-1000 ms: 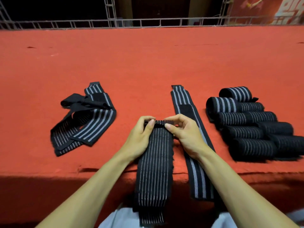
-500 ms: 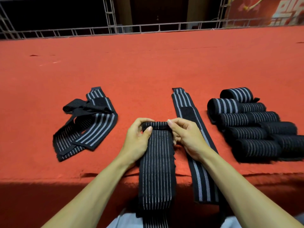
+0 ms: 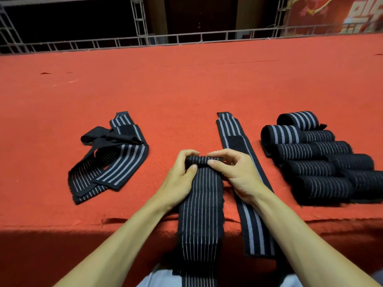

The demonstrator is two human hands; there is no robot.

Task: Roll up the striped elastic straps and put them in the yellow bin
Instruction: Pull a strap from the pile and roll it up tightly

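A black strap with thin white stripes (image 3: pixel 201 208) lies lengthwise in front of me and hangs over the near edge of the red surface. Its far end is curled into a small roll. My left hand (image 3: pixel 180 179) pinches the roll's left side, and my right hand (image 3: pixel 234 175) pinches its right side. A second flat strap (image 3: pixel 244 183) with wider stripes lies just right of it, partly under my right wrist. A loose heap of straps (image 3: pixel 112 160) sits at the left. Several rolled straps (image 3: pixel 319 160) are stacked at the right. No yellow bin is in view.
The red carpeted surface (image 3: pixel 186 90) stretches far ahead to a metal truss railing (image 3: pixel 145 41) along its back edge. Its near edge drops off in front of my lap, in shadow.
The roll at the strap's far end has grown thicker as my fingers turned it toward me. The camera has tilted down slightly, and the other straps stayed put.
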